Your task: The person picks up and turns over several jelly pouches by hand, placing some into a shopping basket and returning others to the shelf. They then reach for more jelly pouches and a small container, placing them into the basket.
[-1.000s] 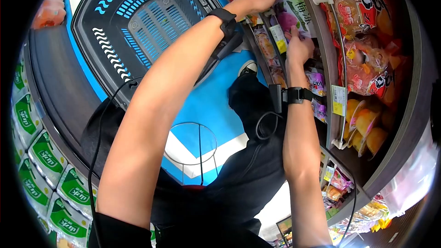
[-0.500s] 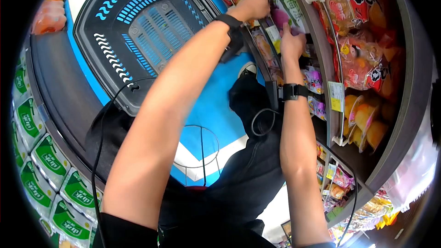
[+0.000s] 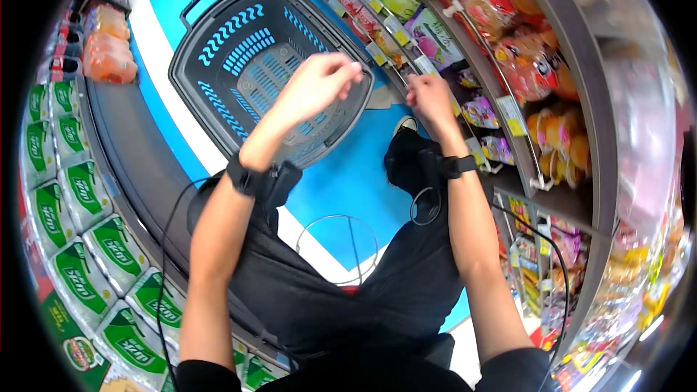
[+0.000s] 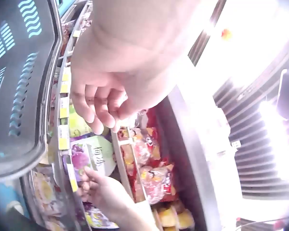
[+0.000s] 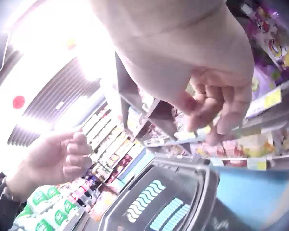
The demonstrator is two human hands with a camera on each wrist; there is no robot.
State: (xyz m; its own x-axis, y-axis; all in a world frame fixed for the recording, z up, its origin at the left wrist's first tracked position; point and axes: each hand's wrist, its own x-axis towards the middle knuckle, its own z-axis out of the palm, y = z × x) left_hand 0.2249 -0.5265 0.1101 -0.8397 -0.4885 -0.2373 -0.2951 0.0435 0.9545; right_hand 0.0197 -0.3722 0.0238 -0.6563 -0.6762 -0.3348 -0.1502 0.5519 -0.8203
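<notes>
My left hand [image 3: 316, 87] is over the black shopping basket [image 3: 190, 94], its fingers loosely bent with nothing between them. In the left wrist view the fingers hang loosely below the palm. At the shelf's front edge is my right hand [image 3: 430, 98], just short of a green and white bag with purple fruit printed on it [image 3: 433, 38]. That bag lies on the lower shelf among other packets. The right wrist view shows the right hand's fingers [image 5: 226, 108] loosely curled and holding nothing.
Purple snack packets [image 3: 479, 112] lie nearer me on the same shelf, with a green bag [image 3: 398, 1] farther along. Red bags [image 3: 526, 65] and jelly cups [image 3: 559, 138] fill the shelf above. Green and white packs [image 3: 83, 189] are stacked at left. Cables run along both arms.
Both hands have come away from the purple-fruit bag, which stays on the shelf. The left hand has moved left over the basket; the right has drawn back to the shelf edge. The view has shifted.
</notes>
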